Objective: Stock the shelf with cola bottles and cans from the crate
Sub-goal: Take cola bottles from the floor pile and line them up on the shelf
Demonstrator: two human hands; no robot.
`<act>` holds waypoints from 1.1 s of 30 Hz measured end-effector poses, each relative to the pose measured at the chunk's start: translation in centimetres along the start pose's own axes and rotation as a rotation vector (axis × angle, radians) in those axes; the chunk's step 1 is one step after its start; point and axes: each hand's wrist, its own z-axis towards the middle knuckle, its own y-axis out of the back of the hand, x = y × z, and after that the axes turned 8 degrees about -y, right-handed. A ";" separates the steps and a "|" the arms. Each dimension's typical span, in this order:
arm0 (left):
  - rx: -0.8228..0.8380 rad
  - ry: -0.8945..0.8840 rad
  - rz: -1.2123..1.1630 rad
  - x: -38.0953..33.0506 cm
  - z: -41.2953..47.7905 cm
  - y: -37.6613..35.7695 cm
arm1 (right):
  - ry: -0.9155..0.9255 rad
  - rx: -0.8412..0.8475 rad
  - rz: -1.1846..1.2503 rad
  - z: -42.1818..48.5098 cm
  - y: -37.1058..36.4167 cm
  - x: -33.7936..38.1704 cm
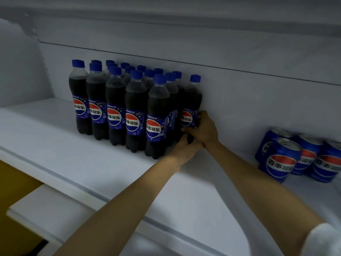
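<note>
I have both hands, left (186,150) and right (203,129), clasped low round the bottle (191,106), seating it upright beside the block (120,104) on the shelf (92,163).

Below me on the left a yellow panel (13,180) shows under a lower white ledge (46,209). Behind runs the pale back wall (239,100), crossed by a thin dark seam (184,62), beneath a blurred grey overhang (166,13).
</note>
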 end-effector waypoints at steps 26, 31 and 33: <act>0.045 -0.268 0.057 -1.0 -8.8 1.1 | -0.331 0.006 0.198 -12.5 2.9 3.4; 0.203 -0.333 -0.097 -0.9 -17.7 -1.4 | -0.154 -0.261 0.260 -26.5 6.6 4.3; 0.316 -0.333 -0.182 0.0 -21.4 -2.3 | -0.211 -0.375 0.265 -32.6 7.3 4.1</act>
